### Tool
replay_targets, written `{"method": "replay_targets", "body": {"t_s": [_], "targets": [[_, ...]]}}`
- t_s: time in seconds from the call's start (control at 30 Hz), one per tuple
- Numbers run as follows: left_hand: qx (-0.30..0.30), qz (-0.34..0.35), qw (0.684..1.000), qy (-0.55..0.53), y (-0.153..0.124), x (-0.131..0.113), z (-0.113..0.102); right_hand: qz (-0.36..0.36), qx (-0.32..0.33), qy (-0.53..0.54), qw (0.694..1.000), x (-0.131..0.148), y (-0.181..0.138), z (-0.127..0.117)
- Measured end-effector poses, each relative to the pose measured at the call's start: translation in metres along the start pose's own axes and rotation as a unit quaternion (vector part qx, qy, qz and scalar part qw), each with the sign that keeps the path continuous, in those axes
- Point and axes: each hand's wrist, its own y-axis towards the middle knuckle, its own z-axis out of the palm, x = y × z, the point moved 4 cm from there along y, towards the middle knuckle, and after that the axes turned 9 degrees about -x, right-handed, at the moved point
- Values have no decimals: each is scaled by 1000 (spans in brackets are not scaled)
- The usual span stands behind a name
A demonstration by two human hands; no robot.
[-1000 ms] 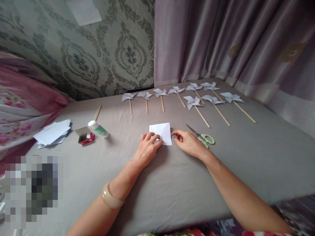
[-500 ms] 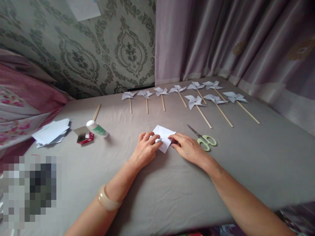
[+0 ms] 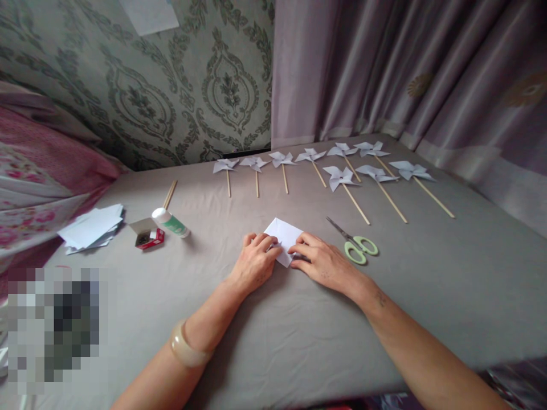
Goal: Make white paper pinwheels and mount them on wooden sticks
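A small white square of paper (image 3: pixel 284 230) lies on the cloth between my hands, one corner pointing away and one toward me. My left hand (image 3: pixel 255 259) grips its left side, fingers curled over the edge and covering it. From the right, my right hand (image 3: pixel 325 261) holds the opposite edge, with its fingertips on the paper and its thumb close to the near corner. Just beyond my right hand rest scissors (image 3: pixel 360 247) with light green handles, blades pointing away to the left.
Several white paper pinwheels (image 3: pixel 341 177) on sticks lie along the back. Leftward are a glue stick (image 3: pixel 171 222), a small red open box (image 3: pixel 149 239) with tiny dark pieces, thin wooden sticks (image 3: pixel 170 195) and a stack of white paper (image 3: pixel 92 226). A grey cloth (image 3: pixel 299 336) covers the surface.
My right hand has shifted slightly left and further over the paper, covering its right corner. My left hand stays on the left edge. The whole view has drifted a little.
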Motion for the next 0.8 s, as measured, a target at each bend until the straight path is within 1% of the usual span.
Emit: {"method": "replay_targets", "body": {"t_s": [0.13, 0.27, 0.47, 0.8], "targets": [[-1, -2, 1000, -1, -1, 0, 2, -4, 16, 26, 1000, 4, 0, 1], [8, -12, 1000, -4, -1, 1, 3, -17, 26, 0, 1000, 4, 2, 4], [17, -16, 1000, -11, 0, 1, 3, -78, 21, -42, 996, 3, 2, 9], [20, -20, 1000, -10, -1, 1, 3, -100, 23, -41, 994, 7, 0, 6]]}}
